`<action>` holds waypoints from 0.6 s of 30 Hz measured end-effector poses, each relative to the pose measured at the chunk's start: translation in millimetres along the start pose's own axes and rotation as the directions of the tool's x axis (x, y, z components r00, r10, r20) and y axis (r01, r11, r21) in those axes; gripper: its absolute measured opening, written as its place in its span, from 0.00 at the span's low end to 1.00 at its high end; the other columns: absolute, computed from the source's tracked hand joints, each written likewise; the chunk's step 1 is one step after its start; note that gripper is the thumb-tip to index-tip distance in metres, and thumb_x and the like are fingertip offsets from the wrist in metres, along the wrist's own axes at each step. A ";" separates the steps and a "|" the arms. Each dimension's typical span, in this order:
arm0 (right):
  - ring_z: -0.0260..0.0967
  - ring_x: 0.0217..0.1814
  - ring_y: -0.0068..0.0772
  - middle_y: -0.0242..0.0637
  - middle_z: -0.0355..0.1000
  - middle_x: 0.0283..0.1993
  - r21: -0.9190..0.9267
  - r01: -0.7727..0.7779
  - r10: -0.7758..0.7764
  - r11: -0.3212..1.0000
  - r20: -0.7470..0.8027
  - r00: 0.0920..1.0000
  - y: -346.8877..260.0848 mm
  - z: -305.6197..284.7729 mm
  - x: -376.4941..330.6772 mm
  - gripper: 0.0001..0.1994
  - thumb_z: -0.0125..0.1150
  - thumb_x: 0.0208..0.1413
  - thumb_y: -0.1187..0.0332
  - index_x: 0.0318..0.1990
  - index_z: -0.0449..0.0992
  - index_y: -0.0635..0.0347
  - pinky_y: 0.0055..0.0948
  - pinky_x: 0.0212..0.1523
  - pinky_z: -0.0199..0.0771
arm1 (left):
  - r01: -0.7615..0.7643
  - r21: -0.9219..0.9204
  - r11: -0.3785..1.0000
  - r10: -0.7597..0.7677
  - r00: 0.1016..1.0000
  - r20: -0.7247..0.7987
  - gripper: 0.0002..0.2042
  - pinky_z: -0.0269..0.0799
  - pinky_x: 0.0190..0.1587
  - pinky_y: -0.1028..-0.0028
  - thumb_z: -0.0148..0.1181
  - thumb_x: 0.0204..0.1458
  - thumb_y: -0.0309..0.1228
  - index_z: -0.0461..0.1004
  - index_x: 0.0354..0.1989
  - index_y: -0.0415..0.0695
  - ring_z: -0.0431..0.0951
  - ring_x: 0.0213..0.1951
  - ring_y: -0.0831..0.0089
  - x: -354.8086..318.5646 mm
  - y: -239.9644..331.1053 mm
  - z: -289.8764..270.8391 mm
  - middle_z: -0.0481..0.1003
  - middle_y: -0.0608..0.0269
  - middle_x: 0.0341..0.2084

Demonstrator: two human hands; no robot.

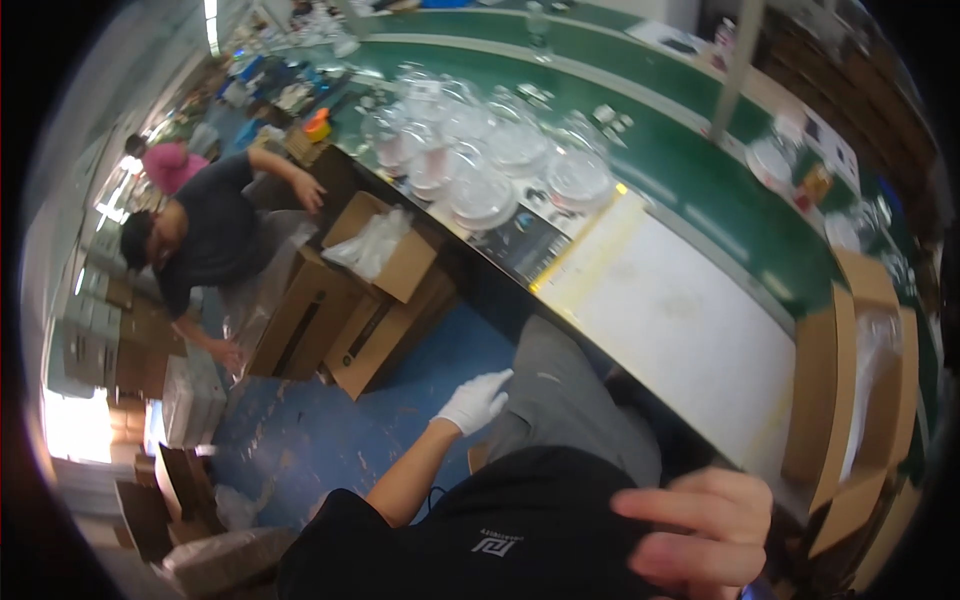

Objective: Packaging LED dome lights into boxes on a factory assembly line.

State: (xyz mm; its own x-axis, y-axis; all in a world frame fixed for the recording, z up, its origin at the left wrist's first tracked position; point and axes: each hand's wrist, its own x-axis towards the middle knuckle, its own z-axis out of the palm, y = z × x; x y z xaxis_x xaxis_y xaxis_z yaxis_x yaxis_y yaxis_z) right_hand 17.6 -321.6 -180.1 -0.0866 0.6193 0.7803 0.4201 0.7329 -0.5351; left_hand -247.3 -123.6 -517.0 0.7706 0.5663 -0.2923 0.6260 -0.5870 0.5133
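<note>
Clear domed plastic containers (485, 195) stand bunched toward the bench's far left end, on the long green worktop (700, 220), none in either hand. Grouping looks done; the open carton (820, 400) at the bench's right end has its flaps up and clear plastic (880, 345) inside, so closing it seems left (contents too blurry to count). The gloved left hand (475, 403) hangs beside the grey trouser leg (555, 385), nothing visible in it; whether its fingers are closed, cannot tell. The bare right hand (705, 530) is lifted before the black shirt (450, 530), motion-blurred, thumb and fingers apart, nothing seen between them. A white work panel (680, 310) lies along the bench's near edge, with yellow tape (580, 245) at its left end. Beyond, left: a co-worker (225, 225) bends over brown cartons (310, 310), one holding whitish plastic bags (370, 245). Blue scuffed floor (440, 350), stacked boxes along the left wall.
</note>
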 end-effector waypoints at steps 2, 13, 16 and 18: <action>0.74 0.24 0.37 0.42 0.76 0.37 -0.316 0.126 -0.189 0.940 -0.179 0.965 11.8 15.1 -65.2 0.12 0.59 0.62 0.58 0.43 0.73 0.56 0.27 0.20 0.67 | -0.071 0.031 0.997 0.070 0.997 0.029 0.24 0.66 0.63 0.57 0.51 0.61 0.37 0.64 0.66 0.45 0.70 0.60 0.49 16.7 10.0 -5.1 0.70 0.46 0.60; 0.74 0.36 0.26 0.44 0.65 0.61 0.149 -0.708 0.669 0.690 -0.505 0.545 68.0 41.9 -190.6 0.29 0.54 0.63 0.77 0.69 0.52 0.61 0.17 0.27 0.68 | -0.085 0.102 0.991 0.100 0.984 -0.149 0.25 0.72 0.56 0.58 0.53 0.60 0.38 0.65 0.64 0.44 0.76 0.52 0.50 33.5 54.2 -48.6 0.76 0.46 0.51; 0.71 0.46 0.30 0.45 0.64 0.64 -0.171 -0.600 0.262 0.782 -0.783 0.565 48.7 -18.5 -179.7 0.28 0.52 0.64 0.71 0.70 0.53 0.63 0.17 0.28 0.68 | -0.106 -0.091 0.990 0.034 0.817 -0.576 0.16 0.76 0.51 0.64 0.58 0.55 0.28 0.76 0.52 0.40 0.81 0.46 0.56 48.5 85.4 -127.5 0.80 0.50 0.42; 0.72 0.54 0.42 0.46 0.65 0.64 -0.446 -0.543 0.120 0.712 -0.685 0.719 -7.3 -87.3 -225.9 0.26 0.48 0.65 0.58 0.65 0.64 0.64 0.31 0.44 0.77 | -0.341 0.023 0.940 0.217 0.545 -0.810 0.15 0.75 0.50 0.66 0.58 0.55 0.21 0.76 0.52 0.39 0.81 0.44 0.59 48.9 96.8 -198.9 0.79 0.50 0.40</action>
State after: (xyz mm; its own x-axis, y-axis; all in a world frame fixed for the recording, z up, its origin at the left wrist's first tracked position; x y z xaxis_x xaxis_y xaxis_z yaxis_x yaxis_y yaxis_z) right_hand 113.0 -491.4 -324.2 0.6066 0.3402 0.7185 0.7486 0.0598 -0.6604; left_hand -172.7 -37.6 -321.1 0.4600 0.6495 0.6054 0.3287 -0.7579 0.5635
